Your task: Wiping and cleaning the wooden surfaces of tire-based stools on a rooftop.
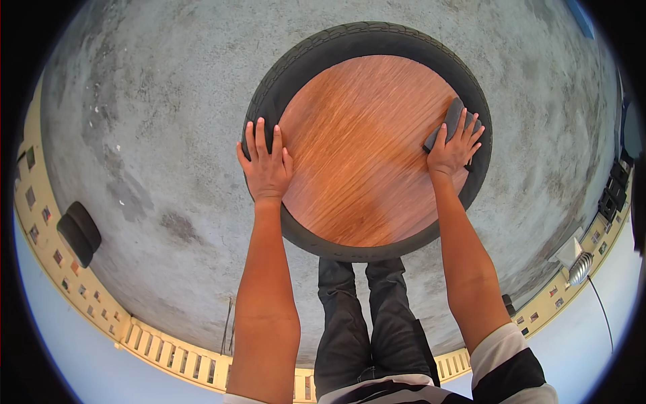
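Note:
A black rubber tire lies flat before me, with a round wood-grain board set inside its rim. My left hand rests on the tire's left sidewall with fingers apart, its thumb at the board's edge. On the right, my right hand presses a folded dark grey cloth down where the board meets the tire. Part of the cloth is hidden under the palm and fingers.
Stained grey concrete floor surrounds the tire. Dark tires stand at the far left by a yellow perforated parapet. A metal roof ventilator and black crates are at the right. My legs are just behind the tire.

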`<state>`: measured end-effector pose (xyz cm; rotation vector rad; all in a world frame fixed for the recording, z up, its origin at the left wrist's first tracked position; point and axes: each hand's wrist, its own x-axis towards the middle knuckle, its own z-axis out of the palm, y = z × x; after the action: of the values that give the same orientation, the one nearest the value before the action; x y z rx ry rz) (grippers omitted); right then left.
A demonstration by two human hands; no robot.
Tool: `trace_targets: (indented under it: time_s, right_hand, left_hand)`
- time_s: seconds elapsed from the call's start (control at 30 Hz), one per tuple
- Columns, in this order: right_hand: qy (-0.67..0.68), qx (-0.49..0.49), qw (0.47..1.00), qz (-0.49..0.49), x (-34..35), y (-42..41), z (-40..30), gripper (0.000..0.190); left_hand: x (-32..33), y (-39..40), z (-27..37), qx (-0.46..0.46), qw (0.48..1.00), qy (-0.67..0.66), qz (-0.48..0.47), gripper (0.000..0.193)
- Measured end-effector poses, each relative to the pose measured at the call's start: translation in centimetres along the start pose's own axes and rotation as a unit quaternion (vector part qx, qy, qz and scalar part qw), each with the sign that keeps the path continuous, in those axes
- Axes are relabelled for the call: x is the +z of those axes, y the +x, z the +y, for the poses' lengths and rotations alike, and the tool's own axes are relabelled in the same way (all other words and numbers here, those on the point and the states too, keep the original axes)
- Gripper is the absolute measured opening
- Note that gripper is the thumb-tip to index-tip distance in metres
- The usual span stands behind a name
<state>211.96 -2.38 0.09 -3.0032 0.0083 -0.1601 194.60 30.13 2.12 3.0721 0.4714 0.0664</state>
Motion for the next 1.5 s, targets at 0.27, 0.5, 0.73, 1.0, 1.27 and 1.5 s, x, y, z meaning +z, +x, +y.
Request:
trace_targets:
  time_s: [0.27,0.5,0.73,1.0,1.27,1.5]
  right_hand:
    - [0.012,-0.039,0.999,-0.031,-2.7,-6.7,4.7,0.059]
    - [-0.037,0.029,0.997,-0.064,-4.9,-16.2,6.8,0.064]
    - [-0.058,0.066,0.989,-0.116,-6.1,-22.6,3.1,0.068]
    - [-0.022,0.064,0.984,-0.165,-6.9,-26.9,-2.4,0.071]
    - [0.062,-0.239,0.927,-0.282,-6.6,-29.6,-3.1,0.075]
    - [0.057,-0.401,0.834,-0.375,-6.6,-27.9,-5.2,0.076]
  left_hand:
    - [0.1,0.1,0.2,-0.003,1.000,0.003,-0.006,0.053]
    - [0.1,0.0,0.6,-0.003,1.000,-0.004,-0.011,0.054]
    - [-0.1,-0.1,0.4,-0.004,1.000,-0.003,-0.008,0.055]
    - [-0.1,0.1,0.7,-0.005,1.000,-0.007,-0.002,0.053]
    - [-0.1,0.0,0.7,0.003,1.000,-0.009,-0.012,0.055]
    - [-0.1,0.0,0.1,0.003,1.000,0.005,0.002,0.055]
